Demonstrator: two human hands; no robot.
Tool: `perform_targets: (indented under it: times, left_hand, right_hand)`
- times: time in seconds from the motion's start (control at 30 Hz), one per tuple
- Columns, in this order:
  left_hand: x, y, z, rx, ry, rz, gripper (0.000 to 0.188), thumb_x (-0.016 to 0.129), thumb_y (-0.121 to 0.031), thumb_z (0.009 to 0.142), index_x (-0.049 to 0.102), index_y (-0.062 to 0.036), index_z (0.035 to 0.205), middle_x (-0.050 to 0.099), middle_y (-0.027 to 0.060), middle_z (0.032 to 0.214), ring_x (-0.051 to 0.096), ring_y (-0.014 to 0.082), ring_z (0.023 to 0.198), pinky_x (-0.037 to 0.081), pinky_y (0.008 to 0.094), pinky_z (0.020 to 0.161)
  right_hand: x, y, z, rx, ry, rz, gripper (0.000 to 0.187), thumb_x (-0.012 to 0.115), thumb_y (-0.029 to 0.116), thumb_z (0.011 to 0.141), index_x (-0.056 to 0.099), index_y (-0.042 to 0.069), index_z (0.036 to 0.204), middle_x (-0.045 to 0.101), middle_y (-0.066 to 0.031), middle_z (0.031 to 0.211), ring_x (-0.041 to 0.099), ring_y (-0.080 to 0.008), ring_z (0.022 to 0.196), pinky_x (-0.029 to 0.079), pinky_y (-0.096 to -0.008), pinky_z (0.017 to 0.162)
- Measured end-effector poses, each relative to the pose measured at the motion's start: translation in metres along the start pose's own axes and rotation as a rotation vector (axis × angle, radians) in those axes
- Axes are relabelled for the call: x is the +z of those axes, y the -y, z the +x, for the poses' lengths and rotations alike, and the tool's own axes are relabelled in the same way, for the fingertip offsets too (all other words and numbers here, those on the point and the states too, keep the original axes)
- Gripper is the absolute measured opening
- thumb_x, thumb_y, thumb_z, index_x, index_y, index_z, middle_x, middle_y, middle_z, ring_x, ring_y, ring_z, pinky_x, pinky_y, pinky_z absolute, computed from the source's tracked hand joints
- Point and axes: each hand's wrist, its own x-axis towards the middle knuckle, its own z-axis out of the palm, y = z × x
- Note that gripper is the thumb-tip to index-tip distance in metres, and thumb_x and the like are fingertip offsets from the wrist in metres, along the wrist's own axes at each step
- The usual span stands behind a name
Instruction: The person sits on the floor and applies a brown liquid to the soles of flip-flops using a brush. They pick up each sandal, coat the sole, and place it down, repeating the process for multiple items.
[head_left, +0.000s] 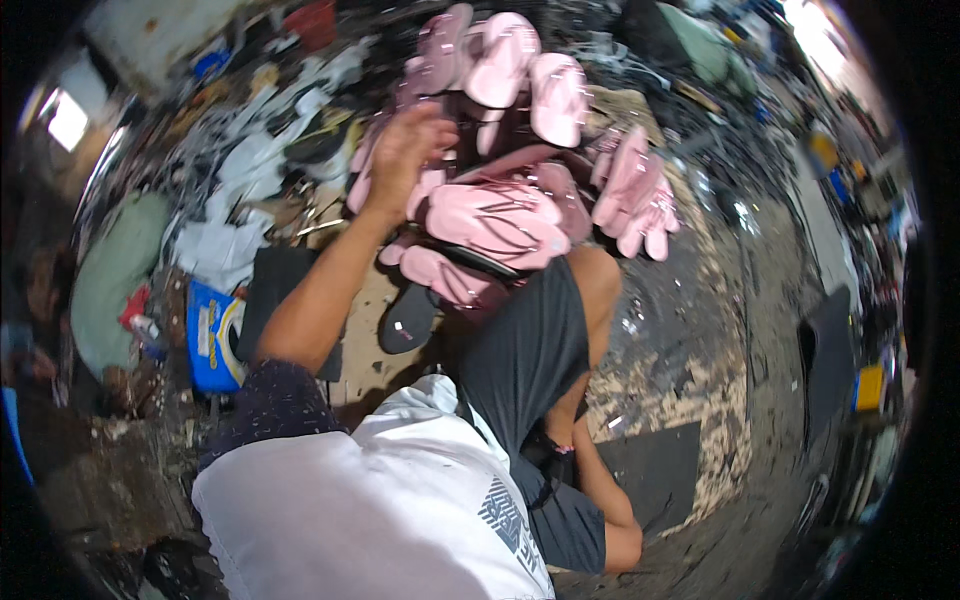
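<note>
My left hand [410, 150] reaches out over a heap of pink flip-flops, smeared by motion. Its fingers look apart, with nothing visible in them. Beyond and beside it stand several pink flip-flops, among them a pale one [503, 60] and another one [560, 100]. Nearer to me, a pink flip-flop with dark pink straps [490, 222] lies across the heap. A smaller bundle of pink flip-flops [635, 195] sits to its right. Close by my raised knee, a black flip-flop [408, 320] lies beside another pink one [450, 278]. My right hand does not show.
My bent legs [530, 350] lie between me and the board's right side. A dark flat sheet [655, 475] rests on the worn board. Left of my arm are a blue bag [213, 335], a green sack [120, 280] and white scraps [225, 240]. Dark strips of scrap [715, 130] lie at the far right.
</note>
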Motion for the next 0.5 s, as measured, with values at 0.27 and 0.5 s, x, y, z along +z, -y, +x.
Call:
perform_targets:
  times: [0.27,0.5]
  left_hand:
    - [-0.394,0.125,-0.023,-0.39,-0.72,0.633,0.079,0.076,-0.032,0.088,0.041,0.0023,0.149,0.049,0.02,0.15,0.05,0.0327,0.135,0.04,0.0406,0.111]
    - [-0.463,0.214,0.06,-0.056,-0.673,0.961,0.135,0.097,-0.037,0.06,0.012,0.0107,0.154,0.027,0.0307,0.158,0.029,0.0387,0.147,0.023,0.0448,0.123]
  right_hand:
    - [-0.006,-0.054,0.047,0.083,0.079,-0.701,0.067,0.062,0.052,0.095,0.056,-0.002,0.134,0.058,-0.0235,0.138,0.056,-0.0434,0.123,0.042,-0.0503,0.107]
    - [-0.161,0.043,-0.065,-0.178,-0.868,-1.012,0.058,0.062,0.047,0.097,0.061,-0.001,0.129,0.06,-0.0241,0.136,0.058,-0.0433,0.12,0.044,-0.049,0.106]
